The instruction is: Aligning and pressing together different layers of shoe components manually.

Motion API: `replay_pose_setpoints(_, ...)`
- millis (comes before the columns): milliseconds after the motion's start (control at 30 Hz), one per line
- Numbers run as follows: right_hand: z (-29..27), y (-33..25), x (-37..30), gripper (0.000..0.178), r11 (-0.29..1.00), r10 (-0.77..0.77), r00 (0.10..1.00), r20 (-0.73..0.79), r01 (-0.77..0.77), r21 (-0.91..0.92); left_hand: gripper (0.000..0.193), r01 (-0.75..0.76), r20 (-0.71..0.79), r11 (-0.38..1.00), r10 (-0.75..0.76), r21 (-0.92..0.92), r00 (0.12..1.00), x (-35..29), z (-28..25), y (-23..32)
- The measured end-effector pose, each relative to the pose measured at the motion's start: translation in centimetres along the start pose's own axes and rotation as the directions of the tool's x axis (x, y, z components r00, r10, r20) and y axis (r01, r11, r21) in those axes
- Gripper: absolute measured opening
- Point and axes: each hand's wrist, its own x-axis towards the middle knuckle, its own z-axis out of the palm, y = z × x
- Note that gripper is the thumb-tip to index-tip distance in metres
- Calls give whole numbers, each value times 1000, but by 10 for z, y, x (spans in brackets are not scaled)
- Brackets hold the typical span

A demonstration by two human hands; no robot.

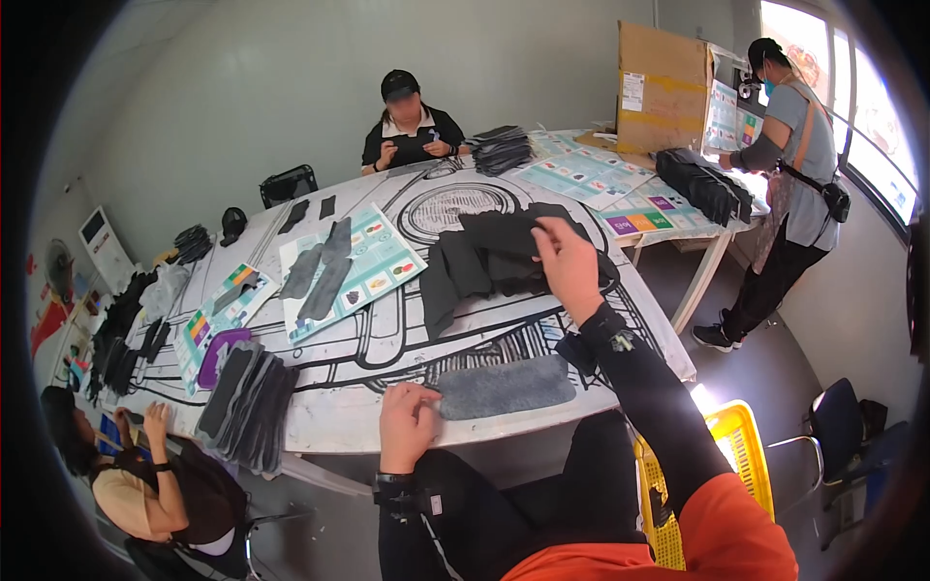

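A grey, fuzzy fabric strip point(509, 389) with rounded corners lies flat along the table's near edge. At its left end is my left hand point(409, 424), fingers curled and pressed together on the strip's edge. Further off, to the right, my right hand point(567, 263) reaches onto a loose heap of black fabric pieces point(504, 254). Its thumb and fingers close on the edge of one black piece at the heap's right side; the exact grip is partly hidden. A small black piece point(577, 352) lies beside my right forearm.
The table point(349, 441) carries a stack of grey strips point(247, 402), a purple tray point(223, 356) and printed sheets point(373, 261) with loose strips. Co-workers sit across and at left; another stands right by a cardboard box point(664, 92). A yellow basket point(746, 450) stands by my right side.
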Motion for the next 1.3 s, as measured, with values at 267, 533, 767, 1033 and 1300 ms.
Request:
replay_pose_setpoints(267, -71, -52, -69, 19, 720, 433, 822, 369, -562, 408, 25, 219, -206, 905, -307, -364, 929, -6, 3, -6)
replay_pose_setpoints(533, -100, -41, -149, 19, 534, 518, 674, 527, -735, 417, 25, 346, 70, 650, -411, -677, 909, -12, 2, 48)
replay_pose_setpoints(767, -105, -41, -178, 28, 529, 594, 636, 492, -770, 356, 17, 379, 5, 806, -423, -455, 906, -23, 12, 55)
replay_pose_setpoints(1033, -87, -41, -175, 41, 841, 506, 824, 254, -537, 64, 31, 322, -61, 944, -326, -68, 943, -4, 23, 49)
replay_pose_setpoints(1300, -68, -19, -156, 22, 970, 236, 898, 372, -199, -137, 26, 312, -27, 948, -311, 61, 950, 5, 22, 25)
